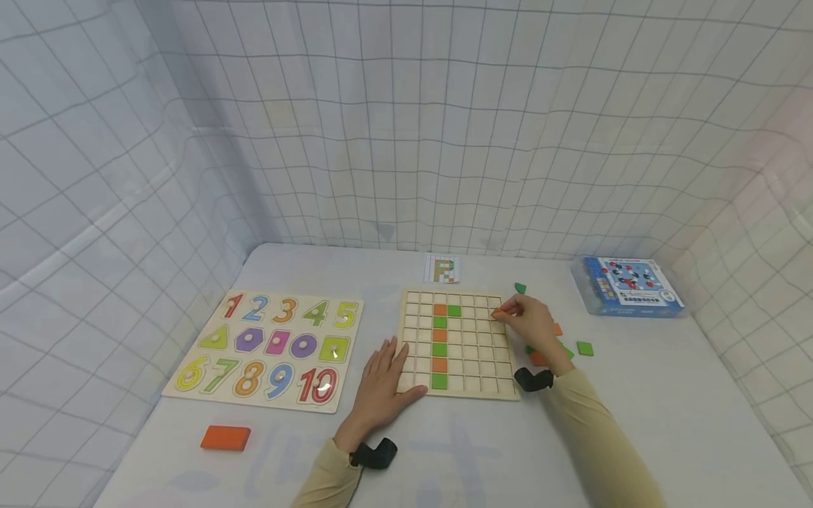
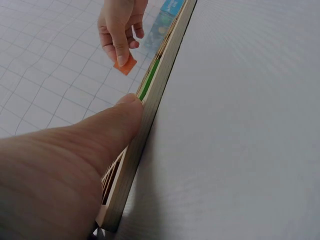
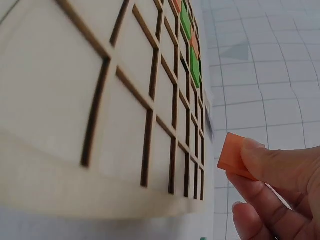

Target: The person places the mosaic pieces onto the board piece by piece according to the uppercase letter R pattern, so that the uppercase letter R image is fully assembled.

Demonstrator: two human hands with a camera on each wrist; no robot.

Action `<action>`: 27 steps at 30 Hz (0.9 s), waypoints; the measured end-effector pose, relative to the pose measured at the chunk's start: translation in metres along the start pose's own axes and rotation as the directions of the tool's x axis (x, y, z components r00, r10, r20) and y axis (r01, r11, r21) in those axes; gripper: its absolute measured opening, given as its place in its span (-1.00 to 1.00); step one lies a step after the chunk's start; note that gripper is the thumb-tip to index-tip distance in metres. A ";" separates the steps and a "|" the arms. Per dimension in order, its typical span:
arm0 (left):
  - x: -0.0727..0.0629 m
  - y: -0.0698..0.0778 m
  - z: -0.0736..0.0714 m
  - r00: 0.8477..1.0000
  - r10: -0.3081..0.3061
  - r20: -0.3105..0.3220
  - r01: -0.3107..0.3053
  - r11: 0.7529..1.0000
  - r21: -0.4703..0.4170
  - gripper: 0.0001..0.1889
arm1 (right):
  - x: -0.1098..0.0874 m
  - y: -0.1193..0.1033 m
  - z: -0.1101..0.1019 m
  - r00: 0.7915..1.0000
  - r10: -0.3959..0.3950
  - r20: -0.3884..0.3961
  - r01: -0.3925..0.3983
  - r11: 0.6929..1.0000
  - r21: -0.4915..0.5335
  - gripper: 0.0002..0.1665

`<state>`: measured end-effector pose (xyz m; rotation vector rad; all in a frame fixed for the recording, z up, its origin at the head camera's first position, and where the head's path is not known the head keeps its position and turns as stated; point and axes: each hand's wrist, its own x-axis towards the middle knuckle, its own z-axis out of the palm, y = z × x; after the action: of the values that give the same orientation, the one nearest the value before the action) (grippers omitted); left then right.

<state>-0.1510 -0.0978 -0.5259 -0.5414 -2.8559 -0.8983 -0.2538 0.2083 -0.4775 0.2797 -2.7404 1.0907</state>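
Observation:
A wooden grid board (image 1: 471, 360) lies flat on the table, with a column of alternating orange and green square tiles (image 1: 440, 350) in its cells. One more green tile (image 1: 454, 310) sits right of the column's top. My right hand (image 1: 532, 328) pinches an orange square tile (image 3: 234, 156) between thumb and fingers, above the board's right edge. At the lower left corner of the board, my left hand (image 1: 381, 388) rests with fingers extended. Its thumb (image 2: 122, 117) touches the front rim. Behind the board lies a small pattern card (image 1: 442, 269) with a coloured letter shape.
Loose tiles lie right of the board, partly under my right hand, including a green square (image 1: 585, 348). A number puzzle board (image 1: 267, 349) lies at left, with an orange block (image 1: 226, 437) before it. A clear box (image 1: 629, 286) stands back right.

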 end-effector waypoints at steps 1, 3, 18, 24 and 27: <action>0.000 0.000 0.000 1.000 -0.002 0.001 0.002 1.000 0.001 -0.13 | 0.002 -0.003 0.002 1.000 -0.013 0.008 0.013 1.000 0.004 -0.79; -0.001 0.000 0.000 1.000 0.000 -0.001 0.000 1.000 0.000 -0.13 | 0.006 -0.008 0.007 0.999 -0.035 0.025 0.035 0.999 0.006 -0.83; -0.001 0.000 0.001 1.000 -0.005 0.008 0.005 1.000 -0.003 -0.13 | 0.025 -0.030 0.035 0.994 -0.017 0.109 0.024 0.998 -0.064 -0.90; -0.001 -0.001 0.002 1.000 -0.009 0.017 0.009 1.000 0.007 -0.11 | 0.029 -0.030 0.040 0.991 0.002 0.132 0.011 0.995 -0.099 -0.92; -0.001 -0.001 0.002 1.000 -0.010 0.015 0.009 1.000 0.013 -0.11 | 0.030 -0.029 0.041 0.991 -0.002 0.135 0.018 0.993 -0.116 -0.93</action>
<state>-0.1510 -0.0979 -0.5283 -0.5362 -2.8783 -0.8797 -0.2801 0.1554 -0.4808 0.3621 -2.9042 0.9367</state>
